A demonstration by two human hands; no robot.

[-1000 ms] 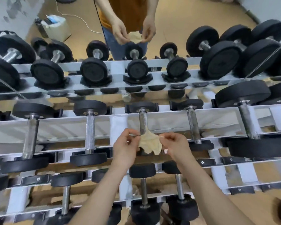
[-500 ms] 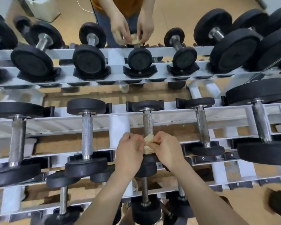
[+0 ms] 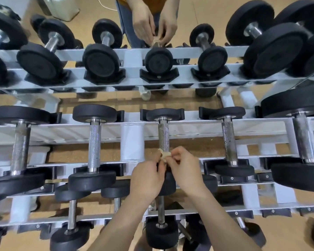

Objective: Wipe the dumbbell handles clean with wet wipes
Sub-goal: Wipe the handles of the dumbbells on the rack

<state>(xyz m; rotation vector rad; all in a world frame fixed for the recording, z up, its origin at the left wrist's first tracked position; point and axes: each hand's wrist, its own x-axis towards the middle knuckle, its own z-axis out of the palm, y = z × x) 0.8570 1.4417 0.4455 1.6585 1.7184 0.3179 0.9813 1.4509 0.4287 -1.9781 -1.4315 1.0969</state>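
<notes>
Wet wipe (image 3: 163,155) against dumbbell handle (image 3: 163,136), pinched between left hand (image 3: 147,178), right hand (image 3: 185,171)

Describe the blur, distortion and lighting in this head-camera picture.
Head view: wide-angle distortion bows the rack rails toward the edges; the left-edge dumbbell is slightly smeared; the centre handle, wipe, left hand and right hand are sharp; lighting is soft and even.
</notes>
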